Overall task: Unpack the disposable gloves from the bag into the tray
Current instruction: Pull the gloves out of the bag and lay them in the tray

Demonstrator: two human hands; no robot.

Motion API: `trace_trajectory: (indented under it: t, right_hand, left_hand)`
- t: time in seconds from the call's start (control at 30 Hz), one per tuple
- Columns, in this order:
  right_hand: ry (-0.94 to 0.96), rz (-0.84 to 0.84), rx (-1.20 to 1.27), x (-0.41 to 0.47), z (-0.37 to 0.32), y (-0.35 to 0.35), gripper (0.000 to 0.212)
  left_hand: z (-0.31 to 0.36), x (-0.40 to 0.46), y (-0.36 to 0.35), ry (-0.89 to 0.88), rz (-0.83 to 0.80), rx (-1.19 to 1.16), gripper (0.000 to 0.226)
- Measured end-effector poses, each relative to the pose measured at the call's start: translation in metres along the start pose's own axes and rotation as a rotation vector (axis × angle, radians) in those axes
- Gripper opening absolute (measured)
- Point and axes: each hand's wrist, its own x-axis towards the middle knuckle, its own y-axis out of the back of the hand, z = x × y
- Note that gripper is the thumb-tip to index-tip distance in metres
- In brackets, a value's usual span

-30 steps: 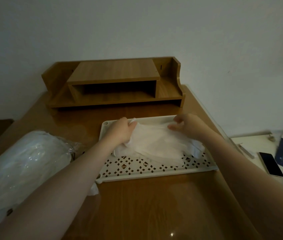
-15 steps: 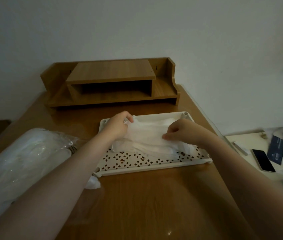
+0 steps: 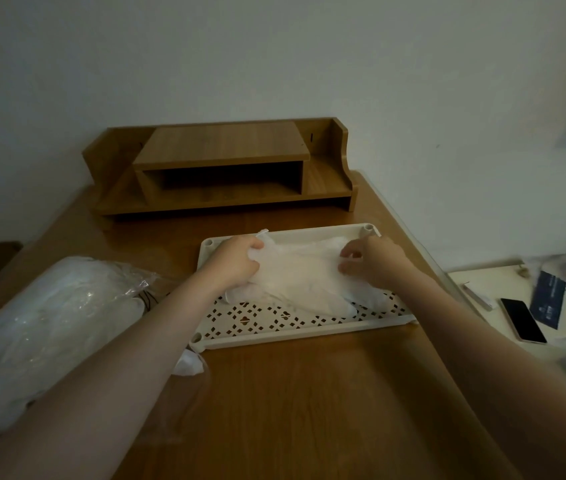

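A: Where are the gloves [image 3: 304, 278] seen?

B: A loose white pile of them is seen inside the tray [image 3: 309, 332], toward its far half. The near strip of the tray's perforated floor is left uncovered.

A: How are the hands placed?

B: The left hand [image 3: 236, 263] is curled onto the left edge of the pile, and a fold of glove is gripped in it, with a corner poking up past the knuckles. The right hand [image 3: 375, 263] is set on the right edge of the pile, fingers bent, and glove film appears to be pinched between thumb and fingertips. The two hands are kept apart, with the pile stretched between them.

A: And the bag [image 3: 42, 327]?

B: It is laid on the bench [image 3: 292, 410] to the left of the tray, clear and crinkled, with white contents still visible inside. A small white scrap [image 3: 189, 363] is seen just off the tray's near left corner.

A: What else is found around the tray?

B: A wooden shelf [image 3: 222, 168] is stood beyond it against the wall. To its right, on a lower pale surface, a phone [image 3: 523, 320] is laid face up beside a dark booklet [image 3: 548, 301].
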Motion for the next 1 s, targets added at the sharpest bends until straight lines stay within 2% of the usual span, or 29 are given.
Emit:
trace_trajectory:
  t: [0.13,0.33,0.4,0.47,0.53,0.63,0.7,0.77,0.83,0.93,1.0]
  right_hand:
    - [0.051,0.111,0.015,0.000,0.003,0.001,0.018]
    - [0.095,0.220,-0.026,0.017,-0.004,0.019,0.019]
    - [0.073,0.192,-0.101,0.024,-0.011,0.018,0.018]
    - [0.014,0.095,-0.184,0.023,-0.017,0.011,0.018]
    - [-0.004,0.083,-0.172,0.019,-0.019,0.006,0.026]
    - [0.063,0.220,-0.055,0.008,-0.026,0.008,0.043]
    - [0.202,0.259,-0.051,0.002,-0.038,0.004,0.044]
    - [0.345,0.161,-0.080,-0.002,-0.053,-0.008,0.049]
    - [0.382,0.014,-0.138,-0.003,-0.060,-0.026,0.058]
    - [0.297,-0.135,-0.177,0.000,-0.053,-0.041,0.076]
    - [0.223,-0.172,-0.179,0.002,-0.041,-0.041,0.093]
  left_hand:
    - [-0.002,0.000,0.000,-0.022,0.006,0.038,0.051]
    - [0.001,-0.003,0.002,0.000,0.010,0.066,0.055]
    - [0.002,-0.005,0.003,0.007,0.035,0.141,0.056]
    - [0.002,-0.007,0.003,0.017,0.026,0.196,0.058]
    - [0.004,-0.011,0.005,0.045,-0.024,0.262,0.058]
    - [0.005,-0.014,0.009,0.090,-0.099,0.405,0.064]
    - [0.011,-0.014,0.010,-0.004,-0.039,0.481,0.064]
    - [0.023,-0.008,0.005,-0.193,0.004,0.465,0.057]
    - [0.032,-0.003,-0.007,-0.328,-0.100,0.431,0.054]
    - [0.018,0.001,-0.027,-0.231,-0.280,0.424,0.062]
    - [0.001,0.000,-0.034,-0.143,-0.292,0.454,0.075]
